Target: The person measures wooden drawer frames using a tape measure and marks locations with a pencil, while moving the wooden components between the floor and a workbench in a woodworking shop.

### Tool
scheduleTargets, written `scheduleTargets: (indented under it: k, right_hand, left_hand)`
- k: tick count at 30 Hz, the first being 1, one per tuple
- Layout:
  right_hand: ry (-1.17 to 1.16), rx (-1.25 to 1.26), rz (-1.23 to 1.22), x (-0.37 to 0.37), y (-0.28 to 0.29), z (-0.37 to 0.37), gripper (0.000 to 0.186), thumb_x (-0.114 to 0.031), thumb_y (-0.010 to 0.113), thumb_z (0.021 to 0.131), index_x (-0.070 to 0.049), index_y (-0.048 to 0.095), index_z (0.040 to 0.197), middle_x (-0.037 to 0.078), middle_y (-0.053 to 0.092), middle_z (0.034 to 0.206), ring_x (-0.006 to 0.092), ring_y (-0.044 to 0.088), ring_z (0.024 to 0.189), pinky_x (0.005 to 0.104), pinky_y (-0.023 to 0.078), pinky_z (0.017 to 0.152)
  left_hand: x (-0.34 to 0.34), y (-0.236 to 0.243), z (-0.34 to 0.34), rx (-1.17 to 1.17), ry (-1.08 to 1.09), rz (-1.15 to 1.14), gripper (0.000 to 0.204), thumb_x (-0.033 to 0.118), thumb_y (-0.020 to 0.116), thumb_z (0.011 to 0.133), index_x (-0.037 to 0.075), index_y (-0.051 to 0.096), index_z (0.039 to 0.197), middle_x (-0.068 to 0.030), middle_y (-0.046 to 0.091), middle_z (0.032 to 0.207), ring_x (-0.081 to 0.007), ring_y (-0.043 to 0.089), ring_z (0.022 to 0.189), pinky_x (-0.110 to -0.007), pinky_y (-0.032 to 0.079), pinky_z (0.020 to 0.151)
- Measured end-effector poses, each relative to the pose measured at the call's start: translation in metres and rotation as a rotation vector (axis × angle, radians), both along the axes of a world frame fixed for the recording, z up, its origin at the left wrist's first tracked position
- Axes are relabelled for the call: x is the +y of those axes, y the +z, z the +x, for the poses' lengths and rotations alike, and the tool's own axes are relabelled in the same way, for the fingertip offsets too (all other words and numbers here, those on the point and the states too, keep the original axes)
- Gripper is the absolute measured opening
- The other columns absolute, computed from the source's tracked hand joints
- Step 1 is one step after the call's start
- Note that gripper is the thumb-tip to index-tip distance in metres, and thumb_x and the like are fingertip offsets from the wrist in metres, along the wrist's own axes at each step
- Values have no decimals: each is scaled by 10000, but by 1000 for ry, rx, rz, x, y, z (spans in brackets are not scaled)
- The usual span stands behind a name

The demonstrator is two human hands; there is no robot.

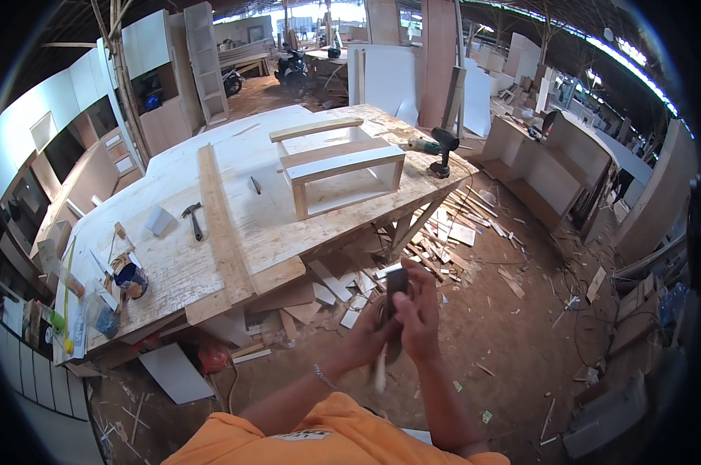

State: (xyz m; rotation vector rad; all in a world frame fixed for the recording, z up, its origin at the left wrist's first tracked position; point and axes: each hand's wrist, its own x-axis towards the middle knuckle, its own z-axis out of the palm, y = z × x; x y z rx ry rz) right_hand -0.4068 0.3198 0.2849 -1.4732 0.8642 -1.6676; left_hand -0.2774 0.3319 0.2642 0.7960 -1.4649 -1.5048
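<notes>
Orange shirt (342, 434), dark object (397, 281) in grip (372, 339) (420, 319)

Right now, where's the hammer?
In the head view, left of centre, the hammer lies on the worktable, between the small white box-shaped piece and the long wooden plank.

Dark, narrow, elongated object (397, 280), roughly upright in view, squared-off upper end showing above the thumbs; exact type unclear. It's held off the floor between left hand (368, 341) and right hand (418, 316), fingers hiding its middle. Pale, blurred stick-like piece (380, 378) pokes out just below; can't tell if they're joined.
</notes>
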Motion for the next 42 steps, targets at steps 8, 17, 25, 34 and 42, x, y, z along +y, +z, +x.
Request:
scheduleTargets:
  k: [8, 17, 25, 34, 42]
  right_hand:
    - [481, 255, 599, -10, -36, 2, 604, -349, 665, 962, 34, 449, 1375, 193, 625, 1218, 213, 633, 1102, 349, 504, 918]
    - [1048, -66, 674, -22, -46, 4, 339, -318, 609, 996, -13, 586, 1144, 88, 649, 938, 167, 621, 826, 315, 486, 724]
    - [-116, 1184, 330, 3, -57, -34, 120, -148, 529, 945, -31, 535, 968, 171, 669, 876, 364, 674, 822, 461, 497, 690]
    - [52, 1398, 159, 55, -32, -49, 291, -241, 600, 901, -30, 537, 1092, 158, 679, 921, 367, 674, 879, 457, 512, 722]
    - [515, 1060, 853, 70, -69, -51, 551, -495, 553, 958, -76, 537, 1315, 163, 710, 1070, 363, 676, 970, 490, 502, 826]
  left_hand:
    - [-64, 20, 45, 605, 183, 50, 274, 325, 531, 1042, 52, 542, 1051, -9, 509, 788, -153, 519, 814, -301, 454, 769]
    - [-34, 27, 46, 85, -11, -46, 353, 425, 596, 999, 72, 580, 1017, -84, 682, 988, -102, 627, 830, -272, 532, 701]
    - [1, 11, 51, -959, -146, -376, 436, 370, 710, 908, 25, 621, 1159, -157, 686, 1025, -259, 658, 978, -376, 526, 851]
    - [-5, -21, 20, -1209, -237, -718, 328, 127, 714, 772, 57, 580, 1064, -122, 655, 875, -314, 664, 860, -453, 518, 756]
    - [17, -66, 30, -1022, -348, -866, 324, 157, 737, 750, 37, 563, 996, -132, 638, 873, -347, 649, 863, -445, 508, 707]
